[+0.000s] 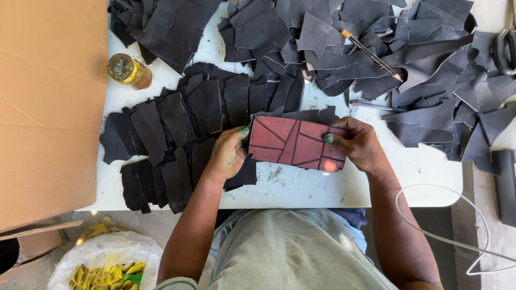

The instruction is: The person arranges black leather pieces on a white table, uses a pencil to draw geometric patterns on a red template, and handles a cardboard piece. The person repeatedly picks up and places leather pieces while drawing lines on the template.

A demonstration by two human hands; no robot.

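Reddish line-scored leather panel (pixel 295 143) between hands

1. One red panel (pixel 297 144) with dark lines, held between two hands.
2. One pencil (pixel 371 55) above the panel.
3. One small bottle (pixel 129 70) to its upper left.
4. Black leather scraps (pixel 177 115): too many to count.

A white table (pixel 301 188) carries dark leather scraps (pixel 183 123), a small jar (pixel 129 71), a pencil (pixel 371 53), and perhaps scissors (pixel 504 48) far right

brown cardboard box (pixel 51 102) left, clear plastic bag (pixel 105 260) below
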